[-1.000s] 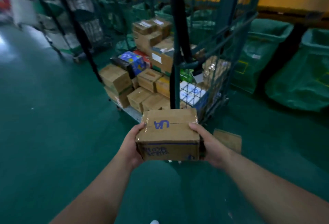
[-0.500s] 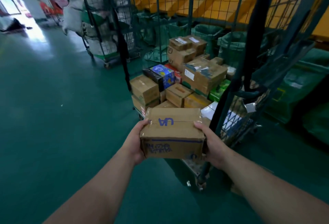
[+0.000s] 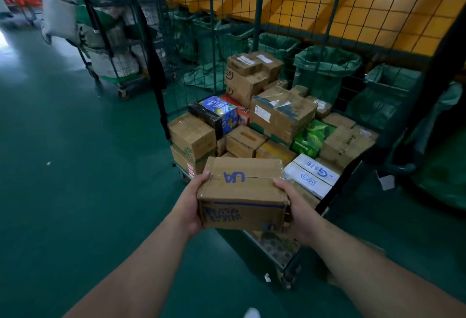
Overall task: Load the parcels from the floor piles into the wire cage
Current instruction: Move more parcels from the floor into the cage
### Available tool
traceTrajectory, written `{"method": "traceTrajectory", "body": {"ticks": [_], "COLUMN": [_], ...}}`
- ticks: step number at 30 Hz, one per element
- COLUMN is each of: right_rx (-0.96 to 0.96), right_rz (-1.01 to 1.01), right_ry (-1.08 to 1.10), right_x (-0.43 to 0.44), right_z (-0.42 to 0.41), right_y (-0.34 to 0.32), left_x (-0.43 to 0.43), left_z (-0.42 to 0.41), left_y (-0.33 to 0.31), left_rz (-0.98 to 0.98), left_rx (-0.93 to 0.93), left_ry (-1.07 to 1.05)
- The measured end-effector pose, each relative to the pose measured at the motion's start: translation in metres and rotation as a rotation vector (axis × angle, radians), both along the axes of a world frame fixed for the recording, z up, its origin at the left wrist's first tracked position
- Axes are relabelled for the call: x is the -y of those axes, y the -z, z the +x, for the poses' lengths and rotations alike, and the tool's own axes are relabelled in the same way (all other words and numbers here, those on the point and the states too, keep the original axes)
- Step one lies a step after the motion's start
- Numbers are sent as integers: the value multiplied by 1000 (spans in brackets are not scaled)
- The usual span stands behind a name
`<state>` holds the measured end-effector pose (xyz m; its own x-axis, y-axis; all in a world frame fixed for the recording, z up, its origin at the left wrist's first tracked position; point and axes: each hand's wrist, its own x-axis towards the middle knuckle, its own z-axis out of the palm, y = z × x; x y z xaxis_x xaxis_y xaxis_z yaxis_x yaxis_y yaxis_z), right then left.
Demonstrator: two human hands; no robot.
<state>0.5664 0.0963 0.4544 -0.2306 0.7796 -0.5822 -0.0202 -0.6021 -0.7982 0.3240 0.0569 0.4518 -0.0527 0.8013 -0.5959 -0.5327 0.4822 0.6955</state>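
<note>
Carry step: both hands, left hand [image 3: 189, 208] & right hand [image 3: 297, 213], fingers clamped on parcel [image 3: 243, 192] at wire cage [image 3: 257, 30]; next, needs a free gap among boxes.

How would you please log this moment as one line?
left hand: holds box | right hand: holds box | box: in front of cage, not yet loaded

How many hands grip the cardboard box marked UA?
2: left hand on the box, at its left end; right hand at its right end; fingers underneath are hidden.
</note>
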Motion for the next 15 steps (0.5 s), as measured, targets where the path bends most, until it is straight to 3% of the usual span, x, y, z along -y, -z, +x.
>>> {"method": "traceTrajectory", "body": {"ticks": [15], "right_rx": [-90], "right_rz": [-238], "right_ry": [4], "right_x": [-183], "right_z": [-153], "right_y": [96], "left_x": [-158], "left_z": [-140], "left_y": [49], "left_rz": [-274], "left_rx": [-229], "left_ry": [-71]}}
